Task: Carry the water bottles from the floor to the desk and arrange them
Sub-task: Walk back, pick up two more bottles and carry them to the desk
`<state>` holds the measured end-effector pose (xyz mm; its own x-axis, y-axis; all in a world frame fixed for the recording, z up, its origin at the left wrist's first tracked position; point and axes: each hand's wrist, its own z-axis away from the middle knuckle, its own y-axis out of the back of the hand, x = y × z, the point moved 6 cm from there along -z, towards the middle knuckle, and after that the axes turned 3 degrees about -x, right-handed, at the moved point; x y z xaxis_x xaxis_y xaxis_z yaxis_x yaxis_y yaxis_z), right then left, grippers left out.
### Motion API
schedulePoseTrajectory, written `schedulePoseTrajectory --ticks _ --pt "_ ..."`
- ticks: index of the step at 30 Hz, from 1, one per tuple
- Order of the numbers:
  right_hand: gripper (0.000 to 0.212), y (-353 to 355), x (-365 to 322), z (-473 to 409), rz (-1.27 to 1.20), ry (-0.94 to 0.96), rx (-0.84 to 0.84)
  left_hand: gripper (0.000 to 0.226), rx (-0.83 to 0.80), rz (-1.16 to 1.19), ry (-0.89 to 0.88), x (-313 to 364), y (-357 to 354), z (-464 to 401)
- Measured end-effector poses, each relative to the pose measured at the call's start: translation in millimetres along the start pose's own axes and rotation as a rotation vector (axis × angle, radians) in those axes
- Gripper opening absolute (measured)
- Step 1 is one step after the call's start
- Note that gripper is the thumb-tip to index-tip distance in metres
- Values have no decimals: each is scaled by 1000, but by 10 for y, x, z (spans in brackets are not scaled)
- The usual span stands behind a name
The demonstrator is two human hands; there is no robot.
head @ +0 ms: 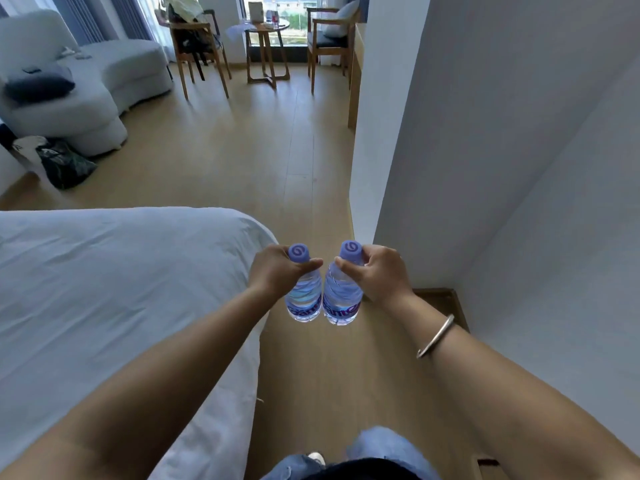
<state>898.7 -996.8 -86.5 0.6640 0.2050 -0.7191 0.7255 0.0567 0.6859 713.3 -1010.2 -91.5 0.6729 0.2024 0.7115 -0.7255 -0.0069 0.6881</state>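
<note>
Water bottles hanging side by side, necks in each hand's grip

Both arms reach forward; left hand and right hand (fingers curled) grip side by side.

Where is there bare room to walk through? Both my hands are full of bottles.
Free: the wooden floor between the bed and the white wall, widening toward the chairs. Crowded: bags by the sofa, and the round table. Left hand and right hand each grip a bottle.
</note>
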Motion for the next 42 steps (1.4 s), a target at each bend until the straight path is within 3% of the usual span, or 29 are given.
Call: schedulePoseTrajectory --ticks 9,18,28,42 --pt "39 -284 152 -1388 22 -35 -66 42 -9 -4 95 -188 126 -1303" --pt "39 -359 345 -3284 7 39 -112 44 40 28 134 125 305 -3129" --pt "41 -272 548 -4810 -5 35 -55 43 108 113 169 337 430 -4631" --pt "44 -776 515 -6863 25 -26 15 47 -43 70 104 239 893 -6926"
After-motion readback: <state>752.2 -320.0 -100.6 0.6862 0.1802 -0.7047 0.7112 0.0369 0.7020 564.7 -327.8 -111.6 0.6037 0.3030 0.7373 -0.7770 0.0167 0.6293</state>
